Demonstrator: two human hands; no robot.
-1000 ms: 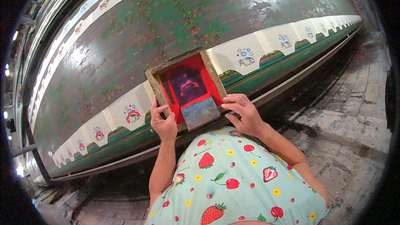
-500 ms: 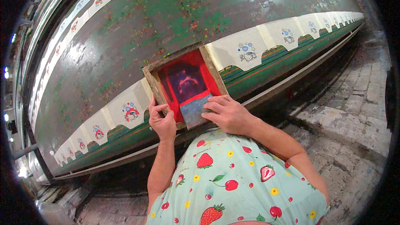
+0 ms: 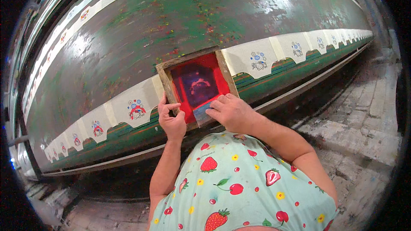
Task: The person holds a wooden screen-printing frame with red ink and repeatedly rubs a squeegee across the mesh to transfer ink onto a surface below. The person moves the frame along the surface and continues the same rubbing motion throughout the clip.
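On one long table (image 3: 128, 38), left hand (image 3: 172, 122) grips one wooden frame (image 3: 187, 58); right hand (image 3: 233, 113) holds one blue-grey plate (image 3: 203, 116).

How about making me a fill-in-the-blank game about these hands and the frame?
1. While the right hand holds the blue-grey squeegee, the left hand grips a screen-printing frame with rails of ____.
2. The arch on the print just left of the frame is coloured ____.
3. The mint-green garment shows strawberries, cherries and little yellow ____.

Missing words: wood; red; flowers.
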